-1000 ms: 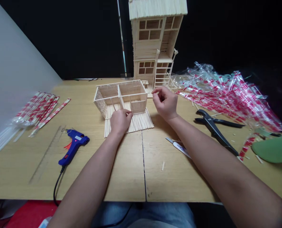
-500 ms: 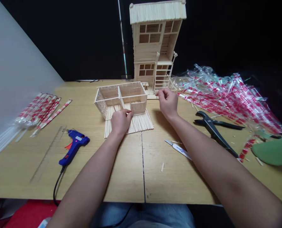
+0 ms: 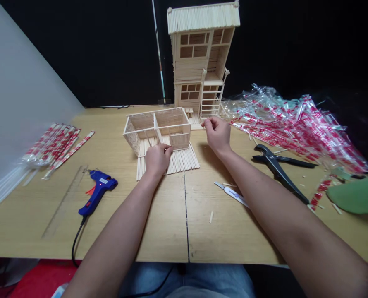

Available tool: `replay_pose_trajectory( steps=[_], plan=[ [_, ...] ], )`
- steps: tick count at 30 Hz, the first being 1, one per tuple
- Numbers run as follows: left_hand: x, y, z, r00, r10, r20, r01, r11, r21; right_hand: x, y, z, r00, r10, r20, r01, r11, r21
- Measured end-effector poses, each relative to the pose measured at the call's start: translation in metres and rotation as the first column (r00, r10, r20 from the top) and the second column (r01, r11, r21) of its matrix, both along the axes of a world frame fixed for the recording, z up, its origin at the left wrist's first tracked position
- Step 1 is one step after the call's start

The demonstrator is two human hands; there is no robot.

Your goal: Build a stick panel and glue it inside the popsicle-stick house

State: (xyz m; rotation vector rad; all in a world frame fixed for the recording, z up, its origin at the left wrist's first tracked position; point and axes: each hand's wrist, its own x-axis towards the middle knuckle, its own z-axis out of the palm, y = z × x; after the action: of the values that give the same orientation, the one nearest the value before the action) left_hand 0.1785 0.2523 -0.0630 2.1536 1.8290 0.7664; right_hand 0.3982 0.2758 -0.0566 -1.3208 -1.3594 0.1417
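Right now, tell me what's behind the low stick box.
Behind the low stick box, toward its right end, stands the tall stick house, with a ladder and a small stool in front. The box hides the house's lower left corner and some of the table.

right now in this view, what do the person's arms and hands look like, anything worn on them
The left hand and right hand are bare: no gloves, watch or bracelet shows. Both forearms are uncovered too, with no sleeves in view.

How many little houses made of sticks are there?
2. The tall stick house with a roof stands at the back of the table; the low, roofless stick house is nearer, by the left hand. No others show.
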Motion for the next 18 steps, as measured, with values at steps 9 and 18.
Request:
replay_pose_trajectory(
  steps=[9, 18],
  plan=[
    [-0.013, -0.006, 0.002, 0.999, 0.007, 0.037, -0.006, 1.0, -0.016, 0.006, 0.0, 0.006, 1.0, -0.021, -0.018, 0.021, 1.0, -0.002],
    [-0.02, -0.172, 0.065, 0.709, -0.228, 0.667, 0.213, 0.971, 0.105, 0.026, 0.004, 0.025, 0.993, -0.103, -0.063, 0.102, 0.995, -0.024]
  ],
)
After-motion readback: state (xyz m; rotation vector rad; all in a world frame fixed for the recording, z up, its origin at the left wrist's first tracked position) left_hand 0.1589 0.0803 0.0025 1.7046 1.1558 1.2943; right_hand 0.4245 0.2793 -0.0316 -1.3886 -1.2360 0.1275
